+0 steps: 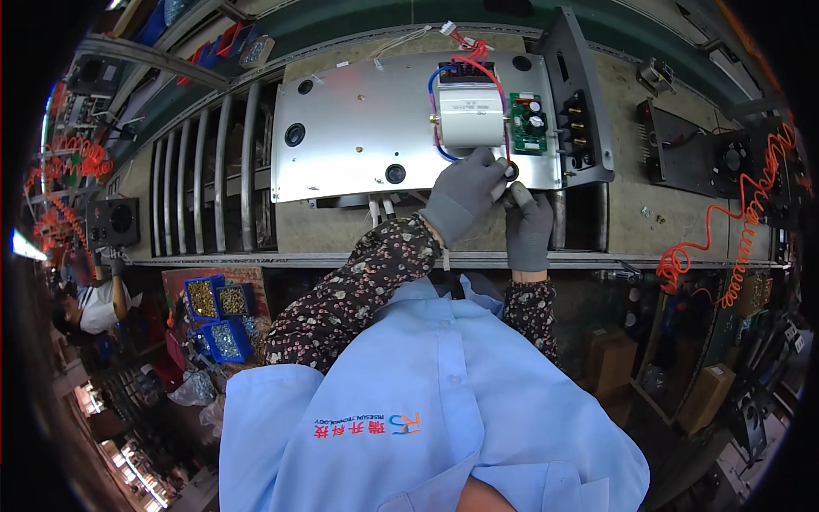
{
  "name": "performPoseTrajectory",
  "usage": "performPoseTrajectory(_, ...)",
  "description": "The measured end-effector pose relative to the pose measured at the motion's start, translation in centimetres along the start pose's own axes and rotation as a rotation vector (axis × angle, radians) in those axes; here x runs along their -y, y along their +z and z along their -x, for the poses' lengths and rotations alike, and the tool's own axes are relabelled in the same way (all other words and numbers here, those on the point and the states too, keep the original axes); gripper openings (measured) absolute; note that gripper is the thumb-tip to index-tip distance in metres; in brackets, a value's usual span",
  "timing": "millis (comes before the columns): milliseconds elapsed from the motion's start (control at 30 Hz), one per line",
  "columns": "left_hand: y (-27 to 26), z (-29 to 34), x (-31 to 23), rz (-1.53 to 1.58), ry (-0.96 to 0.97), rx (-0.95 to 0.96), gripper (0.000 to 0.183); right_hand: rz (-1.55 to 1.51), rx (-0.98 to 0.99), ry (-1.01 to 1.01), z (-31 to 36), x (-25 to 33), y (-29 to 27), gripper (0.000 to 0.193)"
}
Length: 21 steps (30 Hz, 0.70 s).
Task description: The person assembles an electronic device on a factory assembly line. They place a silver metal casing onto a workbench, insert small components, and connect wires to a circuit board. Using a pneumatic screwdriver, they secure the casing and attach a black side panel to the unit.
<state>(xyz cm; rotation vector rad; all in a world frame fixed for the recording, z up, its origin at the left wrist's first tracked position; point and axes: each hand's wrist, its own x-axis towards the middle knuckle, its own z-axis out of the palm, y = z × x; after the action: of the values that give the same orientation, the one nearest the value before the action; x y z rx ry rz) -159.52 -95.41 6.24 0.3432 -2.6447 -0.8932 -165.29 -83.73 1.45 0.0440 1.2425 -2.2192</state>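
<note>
A silver metal panel (341, 128) lies on the bench with a white cylindrical part (472, 118) mounted on it. A red wire (507, 141) runs down beside the cylinder to a black rubber grommet (512, 171) near the panel's front edge. My left hand (466, 193), in a grey glove, has its fingers closed at the wire's lower end, just left of the grommet. Just below the grommet, my gloved right hand (529, 227) is pinched at the panel's edge; what its fingertips hold is hidden. A blue wire (433, 107) loops along the cylinder's left side.
A green circuit board (530, 124) sits right of the cylinder, beside a dark upright end plate (583, 102). Metal rollers (223, 171) lie to the left. Another dark unit with a fan (695, 154) and a coiled orange hose (682, 256) are at right. Blue screw bins (226, 340) stand lower left.
</note>
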Motion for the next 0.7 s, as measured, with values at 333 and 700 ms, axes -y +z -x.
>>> performPoseTrajectory(333, 0.4, 0.2, -1.8, -0.114, -0.053, -0.004, 0.022, 0.188, -0.236, -0.084, 1.1, 0.8, 3.0, 0.027)
performPoseTrajectory(700, 0.2, -0.1, -2.0, 0.105, -0.181, 0.027, 0.018, 0.239, -0.173, 0.059, 1.3, 0.6, 2.5, 0.018)
